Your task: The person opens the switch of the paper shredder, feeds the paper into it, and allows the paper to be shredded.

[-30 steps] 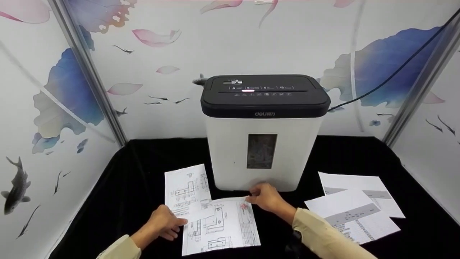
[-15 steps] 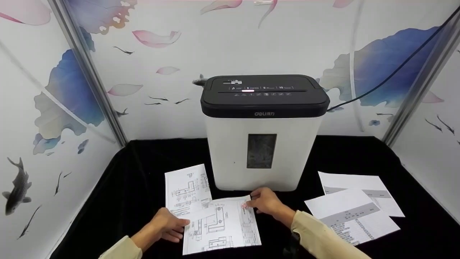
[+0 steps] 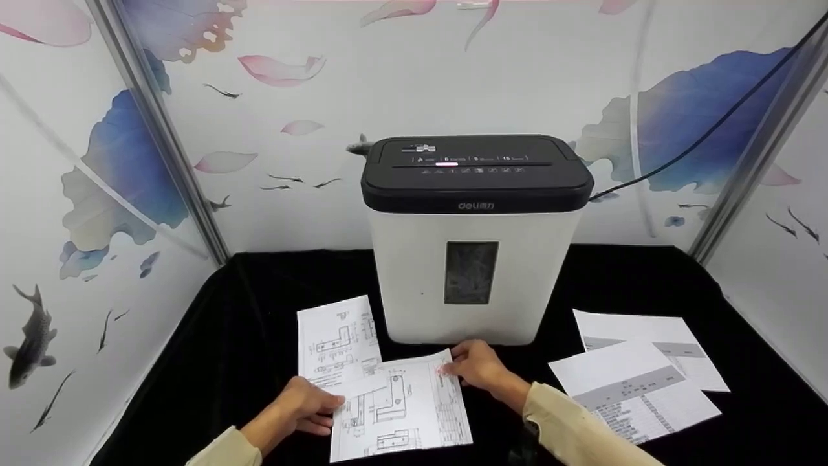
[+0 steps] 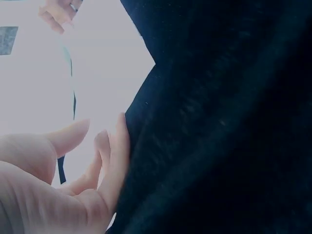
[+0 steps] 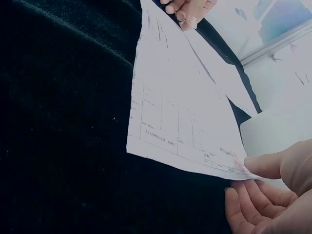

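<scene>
The fingers of a person's left hand (image 3: 301,406) are pinching the left edge, and those of the right hand (image 3: 477,364) the far right corner, of a thin white rectangular paper sheet (image 3: 402,409) with black line drawings. Uneven pulling could crease it; because it is overlapping a similar white drawing sheet (image 3: 335,336), that one could drag along. Both are sitting before a boxy white shredder (image 3: 414,275) with a rounded black lid (image 3: 414,191), on a counter (image 3: 265,323) draped in plush black.
</scene>
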A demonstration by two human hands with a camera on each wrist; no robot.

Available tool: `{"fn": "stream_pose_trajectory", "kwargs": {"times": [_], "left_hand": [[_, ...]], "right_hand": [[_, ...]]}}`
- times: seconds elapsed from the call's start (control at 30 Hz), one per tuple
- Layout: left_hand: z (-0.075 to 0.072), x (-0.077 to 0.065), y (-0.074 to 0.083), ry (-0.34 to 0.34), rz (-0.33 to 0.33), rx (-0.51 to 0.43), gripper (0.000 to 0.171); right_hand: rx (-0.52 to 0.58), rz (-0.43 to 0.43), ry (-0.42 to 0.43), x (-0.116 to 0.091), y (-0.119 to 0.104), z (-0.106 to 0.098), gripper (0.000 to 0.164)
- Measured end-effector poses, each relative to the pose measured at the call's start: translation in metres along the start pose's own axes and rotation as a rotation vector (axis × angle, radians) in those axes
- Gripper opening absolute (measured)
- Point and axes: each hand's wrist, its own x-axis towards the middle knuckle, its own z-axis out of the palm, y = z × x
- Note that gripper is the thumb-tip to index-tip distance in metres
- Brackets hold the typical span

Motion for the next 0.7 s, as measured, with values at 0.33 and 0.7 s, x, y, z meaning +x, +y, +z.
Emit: {"fn": "stream_pose_trajectory", "kwargs": {"times": [0.33, 0.7], "left_hand": [[0.0021, -0.0056, 0.0064, 0.024, 0.027, -0.101, 0.038], [0.0092, -0.0051, 0.0035, 0.034, 0.037, -0.176, 0.040]], "right_hand": [[0.009, -0.004, 0.017, 0.0004, 0.0010, -0.0003, 0.033], [0.026, 0.003, 0.043, -0.0030, 0.0022, -0.0037, 0.030]]}}
